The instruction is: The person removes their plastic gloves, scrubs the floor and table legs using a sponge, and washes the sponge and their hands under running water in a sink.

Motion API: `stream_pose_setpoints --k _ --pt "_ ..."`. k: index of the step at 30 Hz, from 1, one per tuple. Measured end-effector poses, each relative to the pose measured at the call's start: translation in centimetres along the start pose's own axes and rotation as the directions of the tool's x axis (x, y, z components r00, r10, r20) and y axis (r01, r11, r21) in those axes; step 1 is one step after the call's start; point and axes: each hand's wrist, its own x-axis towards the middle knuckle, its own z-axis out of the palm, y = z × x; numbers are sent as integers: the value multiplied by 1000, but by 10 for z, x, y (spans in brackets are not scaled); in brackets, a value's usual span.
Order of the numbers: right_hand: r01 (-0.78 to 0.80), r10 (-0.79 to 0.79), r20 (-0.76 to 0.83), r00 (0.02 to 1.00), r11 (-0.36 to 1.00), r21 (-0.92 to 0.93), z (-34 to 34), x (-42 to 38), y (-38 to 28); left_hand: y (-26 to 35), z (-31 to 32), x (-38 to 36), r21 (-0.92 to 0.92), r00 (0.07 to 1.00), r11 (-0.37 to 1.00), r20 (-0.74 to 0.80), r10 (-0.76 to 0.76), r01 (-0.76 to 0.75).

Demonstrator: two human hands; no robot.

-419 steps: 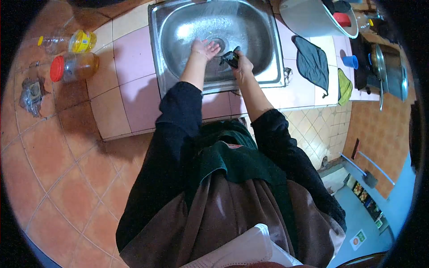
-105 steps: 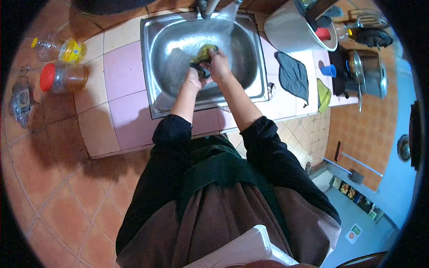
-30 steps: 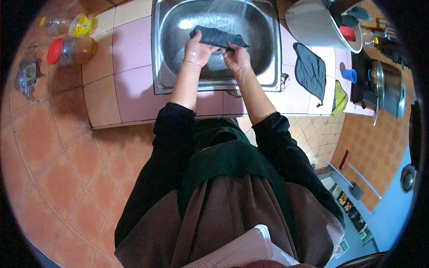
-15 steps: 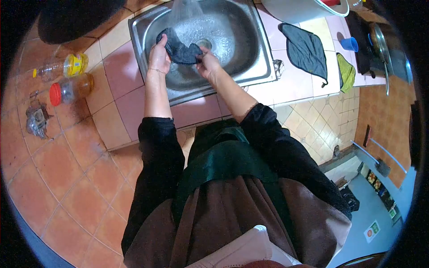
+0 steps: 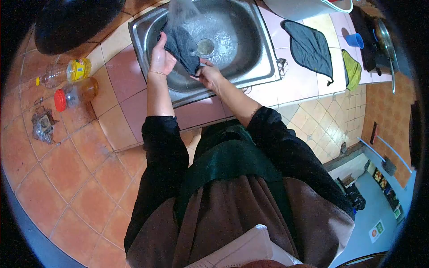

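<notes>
A wet dark grey cloth [image 5: 182,44] is stretched between my two hands over the steel sink [image 5: 263,49]. Running water [image 5: 180,12] falls onto its upper part. My left hand [image 5: 161,57] grips the cloth's left edge, thumb pointing up along it. At the lower right corner, my right hand [image 5: 208,75] pinches the fabric between thumb and fingers. The round drain [image 5: 205,47] shows just right of the cloth, with water spread over the basin floor.
Right of the sink lie another dark grey cloth [image 5: 309,48] and a green cloth [image 5: 352,70]. A blue cup [image 5: 354,40] and a white bucket [image 5: 304,8] stand beyond. On the left are a red-lidded jar [image 5: 76,94], a plastic bottle [image 5: 56,76] and a black pan [image 5: 78,22].
The cloth has gone from bunched to spread out, and its upper part is now under the water. My right hand has moved slightly down with its corner.
</notes>
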Motion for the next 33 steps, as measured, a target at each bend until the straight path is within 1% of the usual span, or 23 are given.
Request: stream_pose_setpoints --k 4,7,9,10,13,15,16,17,18,19,20,21,22,23,25,26,27,28,29,30,31,32,33 --pt "5 -6 23 1000 999 35 9 -20 -8 3 -4 1 5 999 999 -9 -44 44" --pt "-10 1 94 996 996 92 11 -21 -14 3 -16 6 -11 999 999 24 -39 40" --pt "-157 59 296 953 934 321 7 -13 -22 4 -17 4 -53 996 998 82 -28 32" --pt "-192 117 207 971 899 394 10 -9 -20 4 -17 4 -50 997 998 78 -30 34" --pt "-253 161 235 959 861 442 15 -5 -27 1 -14 -1 -99 998 995 58 -21 27" --pt "-252 157 256 954 883 397 19 1 -28 -2 -13 -3 -215 995 975 96 -39 59" --pt "-246 152 276 949 904 350 21 3 -28 -5 -12 -3 -214 995 975 94 -39 58" --pt "-248 153 278 948 904 350 24 0 -29 -9 -11 -2 -183 999 983 38 4 3" --pt "-220 130 314 940 937 270 26 -4 -30 -14 -11 0 -149 999 987 -16 50 -52" --pt "-187 111 352 930 964 190 29 -8 -31 -19 -10 2 -149 998 987 -18 53 -56" --pt "-189 114 355 928 964 185 30 -7 -32 -23 -8 2 -144 999 989 -29 42 -46" --pt "-238 161 369 916 955 175 29 -6 -32 -27 -10 4 -140 999 989 -42 34 -40" --pt "-291 211 382 900 943 163 28 -5 -31 -33 -23 12 -194 1000 981 7 30 -28" --pt "-301 224 392 893 942 148 27 -4 -31 -33 -16 6 -228 1000 974 -15 0 -4" --pt "-150 101 268 958 974 170 22 2 -30 -38 -18 6 -370 996 927 -36 -83 63" --pt "-157 88 312 946 966 204 1 34 -23 -44 -25 6 -408 997 911 -20 -71 56" --pt "-20 -13 213 977 988 152 2 33 -28 -49 -32 7 -445 999 895 -10 -47 37" --pt "92 -114 283 952 992 89 21 4 -43 -52 -30 1 -464 997 883 -60 54 -76" --pt "188 -197 273 942 980 60 8 27 -44 -54 -24 -8 -427 977 891 -201 76 -157" --pt "127 -146 332 932 989 77 15 16 -55 -64 -33 -5 -457 962 869 -265 69 -189" --pt "148 -172 219 961 981 122 23 9 -60 -78 -50 -1 -491 948 845 -314 53 -210" --pt "219 -227 237 945 974 60 17 15 -63 -89 -59 -2 -503 946 847 -323 3 -174" --pt "217 -221 248 943 975 43 22 3 -67 -99 -64 -4 -518 946 846 -320 -53 -128"
